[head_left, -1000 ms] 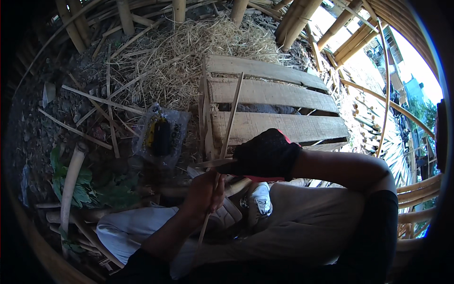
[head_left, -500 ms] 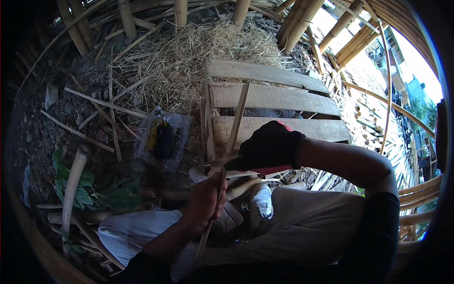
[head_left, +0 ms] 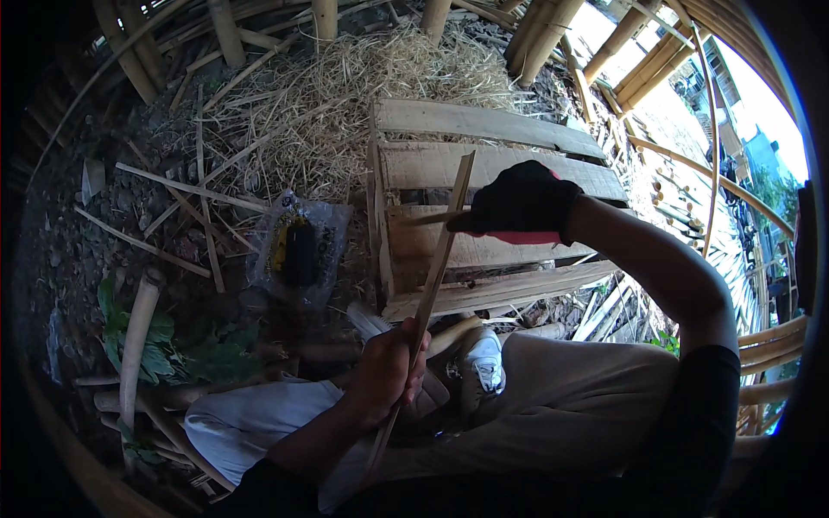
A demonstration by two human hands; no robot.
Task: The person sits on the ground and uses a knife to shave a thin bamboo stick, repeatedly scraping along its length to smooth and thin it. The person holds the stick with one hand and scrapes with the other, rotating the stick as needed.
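My bare left hand is closed around the lower part of a long, thin bamboo strip, which slants up and away over my lap. Higher on the strip, my right hand, in a black and red glove, is closed on a tool with a narrow blade, which looks like a knife. Its handle is hidden in the glove. The blade lies across the strip near its far end and sticks out to the left. Behind both hands stands a slatted wooden crate.
Left of the crate lies a clear plastic bag with a black and yellow item inside. Straw and loose strips cover the ground beyond. A bamboo pole and green leaves are at left. My shoe sits before the crate.
My right hand has slid up the strip, away from my left hand, toward the far end. The strip's tip has shifted a little to the right. My left hand keeps its grip.
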